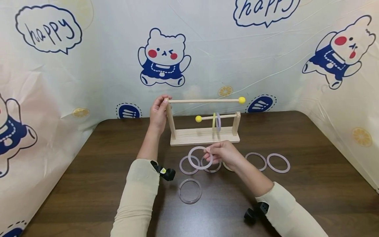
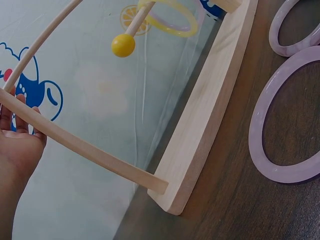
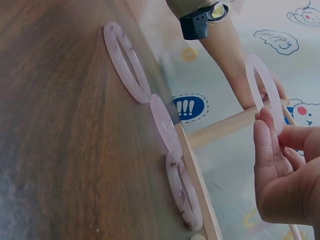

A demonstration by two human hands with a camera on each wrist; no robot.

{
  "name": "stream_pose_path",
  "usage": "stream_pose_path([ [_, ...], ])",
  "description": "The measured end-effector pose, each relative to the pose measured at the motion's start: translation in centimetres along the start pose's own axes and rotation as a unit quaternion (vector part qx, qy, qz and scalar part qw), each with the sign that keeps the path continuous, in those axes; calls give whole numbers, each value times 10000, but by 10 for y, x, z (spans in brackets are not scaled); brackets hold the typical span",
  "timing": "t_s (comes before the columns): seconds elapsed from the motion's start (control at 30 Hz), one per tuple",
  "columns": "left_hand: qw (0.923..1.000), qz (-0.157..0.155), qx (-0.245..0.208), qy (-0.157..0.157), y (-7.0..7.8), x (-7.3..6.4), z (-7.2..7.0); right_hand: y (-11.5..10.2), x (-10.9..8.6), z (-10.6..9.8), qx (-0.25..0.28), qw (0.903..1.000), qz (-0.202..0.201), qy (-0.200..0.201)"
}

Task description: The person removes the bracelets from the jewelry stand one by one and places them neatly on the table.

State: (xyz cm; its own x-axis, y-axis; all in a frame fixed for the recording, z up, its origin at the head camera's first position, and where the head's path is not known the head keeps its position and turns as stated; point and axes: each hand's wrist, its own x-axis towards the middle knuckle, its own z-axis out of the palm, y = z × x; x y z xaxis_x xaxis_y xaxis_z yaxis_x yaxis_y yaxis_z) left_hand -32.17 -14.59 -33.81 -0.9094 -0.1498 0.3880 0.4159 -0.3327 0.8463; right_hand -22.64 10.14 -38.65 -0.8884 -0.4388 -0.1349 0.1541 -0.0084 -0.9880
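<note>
At the top of the taller post of a wooden stand (image 1: 192, 135), my left hand (image 1: 158, 113) grips with the thumb on the near side. In the left wrist view, fingers (image 2: 21, 117) show behind that post. My right hand (image 1: 226, 154) pinches a pale pink bangle (image 1: 189, 158) by its edge, raised in front of the stand's base. The right wrist view shows this bangle (image 3: 273, 95) between thumb and fingers. A yellow bangle (image 1: 214, 123) and a lilac bangle (image 1: 218, 123) hang on the lower rod. The upper rod (image 1: 204, 101) carries no bangle.
Several bangles lie on the brown table (image 1: 88, 184). One clear purplish bangle (image 1: 190, 202) is nearest me, and a lilac bangle (image 1: 278, 171) lies farthest right. Yellow balls cap the upper rod (image 1: 241, 100) and the lower rod (image 1: 198, 119). A printed cloth (image 1: 207, 49) hangs behind.
</note>
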Motion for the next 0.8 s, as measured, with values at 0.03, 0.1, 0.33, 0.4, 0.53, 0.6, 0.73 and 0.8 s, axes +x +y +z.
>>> stream_pose_path([
  [0.03, 10000, -1, -9, -1, 0, 0, 0, 1, -1, -1, 2, 10000, 11, -64],
  [0.1, 10000, -14, -21, 2, 0, 0, 0, 1, -2, -3, 1, 9998, 42, -190],
  [0.33, 10000, -15, -76, 45, 0, 0, 1, 5, -8, -6, -44, 9991, 174, -393],
  [0.4, 9999, 8, -97, 33, 0, 0, 1, 6, -9, -6, -85, 9988, 219, -431],
  [0.53, 9999, 41, -99, 17, 0, 0, 1, 8, -12, -8, -176, 9983, 317, -449],
  [0.6, 9999, 49, -96, 7, 0, 0, 1, 9, -13, -9, -228, 9982, 355, -436],
  [0.73, 9999, 52, -88, 1, 1, 0, 1, 13, -16, -12, -352, 9973, 380, -524],
  [0.8, 10000, 40, -76, 1, 0, 0, 1, 15, -17, -14, -431, 9965, 380, -613],
])
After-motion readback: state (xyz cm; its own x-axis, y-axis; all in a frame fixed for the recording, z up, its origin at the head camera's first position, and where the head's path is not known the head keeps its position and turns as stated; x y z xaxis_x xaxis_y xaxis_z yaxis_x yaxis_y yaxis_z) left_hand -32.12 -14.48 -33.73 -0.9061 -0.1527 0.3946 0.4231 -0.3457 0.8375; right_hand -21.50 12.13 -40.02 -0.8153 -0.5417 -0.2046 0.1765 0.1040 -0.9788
